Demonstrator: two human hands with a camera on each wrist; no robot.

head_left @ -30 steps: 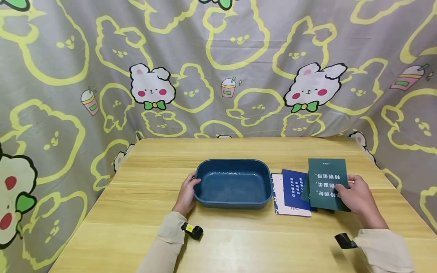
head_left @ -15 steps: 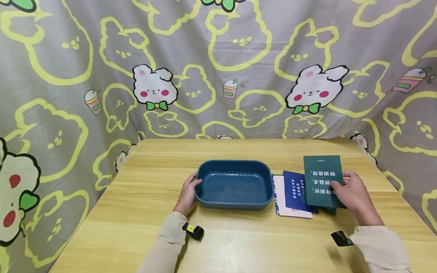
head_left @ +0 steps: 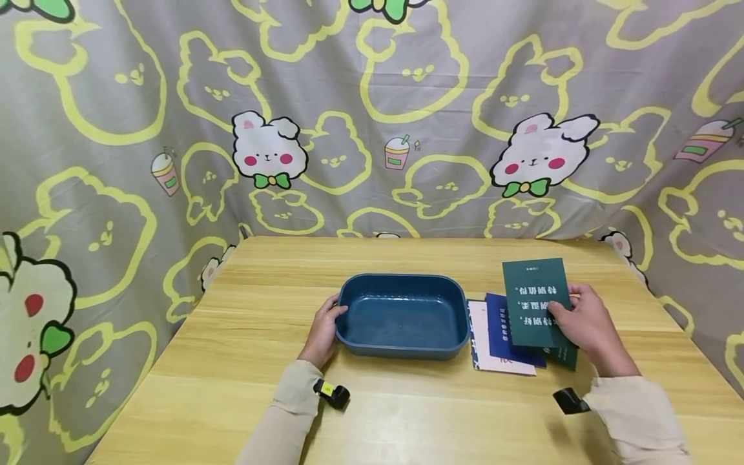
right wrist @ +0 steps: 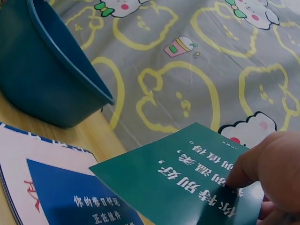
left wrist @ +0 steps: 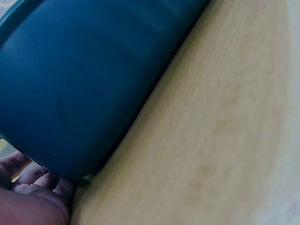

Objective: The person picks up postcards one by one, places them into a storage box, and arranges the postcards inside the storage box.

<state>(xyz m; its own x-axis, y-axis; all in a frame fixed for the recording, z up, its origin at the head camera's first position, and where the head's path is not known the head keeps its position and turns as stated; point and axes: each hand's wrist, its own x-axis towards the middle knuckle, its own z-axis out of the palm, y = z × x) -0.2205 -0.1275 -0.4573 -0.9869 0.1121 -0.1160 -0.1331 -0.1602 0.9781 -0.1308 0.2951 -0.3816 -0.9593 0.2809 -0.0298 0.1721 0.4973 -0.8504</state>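
Note:
A dark blue plastic tub [head_left: 402,315] sits mid-table; its outer wall [left wrist: 84,84] fills the left wrist view. My left hand [head_left: 323,329] grips the tub's left rim, thumb over the edge. My right hand [head_left: 586,326] pinches a dark green card [head_left: 536,302] with white characters, held lifted above a small stack. In the right wrist view the thumb presses on that green card [right wrist: 187,183]. Under it lie a navy blue card [head_left: 504,332], a white card [head_left: 482,342] and another green card [head_left: 562,357].
The wooden table [head_left: 407,413] is backed and flanked by a grey curtain [head_left: 372,116] printed with yellow rabbit outlines. The tub [right wrist: 42,65] stands left of the cards in the right wrist view.
My right hand has carried the green card up and to the left, toward the tub. The left hand stays on the tub's rim.

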